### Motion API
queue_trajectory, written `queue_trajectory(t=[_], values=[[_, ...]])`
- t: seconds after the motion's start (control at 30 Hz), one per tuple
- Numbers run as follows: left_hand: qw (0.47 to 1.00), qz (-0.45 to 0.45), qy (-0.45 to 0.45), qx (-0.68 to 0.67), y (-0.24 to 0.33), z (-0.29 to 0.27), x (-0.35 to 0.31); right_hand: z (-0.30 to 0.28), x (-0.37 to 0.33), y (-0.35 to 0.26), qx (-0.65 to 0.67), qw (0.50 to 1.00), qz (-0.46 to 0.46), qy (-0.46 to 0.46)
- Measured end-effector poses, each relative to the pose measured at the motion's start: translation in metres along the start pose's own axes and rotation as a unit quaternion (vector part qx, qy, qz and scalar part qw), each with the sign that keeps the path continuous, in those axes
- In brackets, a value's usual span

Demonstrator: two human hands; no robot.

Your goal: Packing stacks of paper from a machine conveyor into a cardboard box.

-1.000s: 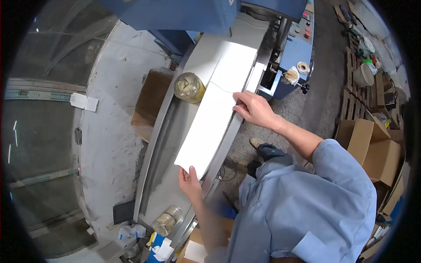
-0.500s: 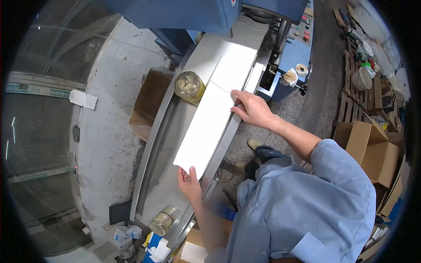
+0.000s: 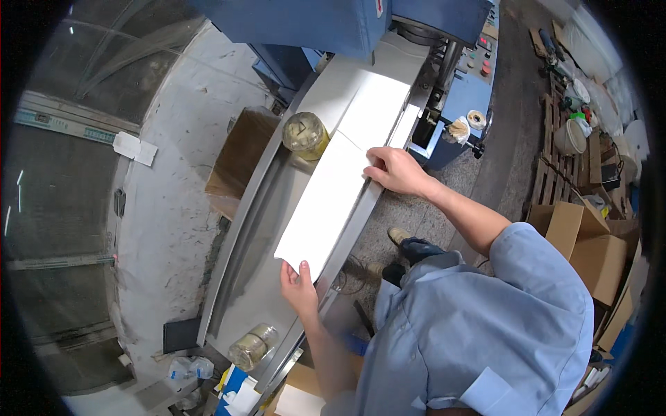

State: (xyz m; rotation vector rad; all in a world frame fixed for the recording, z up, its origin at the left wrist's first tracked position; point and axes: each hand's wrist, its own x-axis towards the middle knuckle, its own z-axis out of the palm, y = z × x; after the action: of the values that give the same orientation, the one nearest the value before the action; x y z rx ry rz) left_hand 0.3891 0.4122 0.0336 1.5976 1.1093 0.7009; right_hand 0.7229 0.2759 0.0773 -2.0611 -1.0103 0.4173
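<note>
A long white paper sheet [image 3: 326, 208] lies lengthwise along the grey metal bed of a machine [image 3: 239, 305]. My left hand [image 3: 300, 288] grips its near end, thumb on top and the other fingers partly beneath. At the right edge, by the sheet's far end, my right hand [image 3: 397, 170] pinches with thumb and forefinger; the other fingers are curled. Another white sheet [image 3: 378, 104] continues beyond it toward the machine, a thin line marking where the two meet. Whether each is one sheet or a stack, I cannot tell.
A cylindrical weight-like jar [image 3: 305, 135] stands left of the sheets, and a second jar [image 3: 252, 347] is at the bed's near end. Blue machine housing [image 3: 298, 24] overhangs the far end. Right of it is a control panel [image 3: 479, 62]. Cardboard boxes [image 3: 590, 256] stand at right.
My right thumb and forefinger have drawn closer together at the sheet's edge. My left hand keeps its hold on the near end. The whole view has shifted slightly.
</note>
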Motion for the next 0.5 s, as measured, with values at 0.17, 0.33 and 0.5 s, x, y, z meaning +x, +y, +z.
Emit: queue_trajectory(t=[0.17,0.33,0.5], values=[[1.000,0.014,0.025,0.000,-0.010,-0.011,-0.003,0.019,-0.003,-0.001,0.026,0.999,-0.018,-0.035],[0.997,-0.020,0.078,-0.017,-0.028,-0.050,-0.007,0.049,-0.016,-0.013,0.051,0.993,-0.032,-0.099],[0.993,-0.049,0.102,0.021,-0.060,-0.112,-0.009,0.079,-0.034,-0.050,0.032,0.974,-0.194,-0.111]])
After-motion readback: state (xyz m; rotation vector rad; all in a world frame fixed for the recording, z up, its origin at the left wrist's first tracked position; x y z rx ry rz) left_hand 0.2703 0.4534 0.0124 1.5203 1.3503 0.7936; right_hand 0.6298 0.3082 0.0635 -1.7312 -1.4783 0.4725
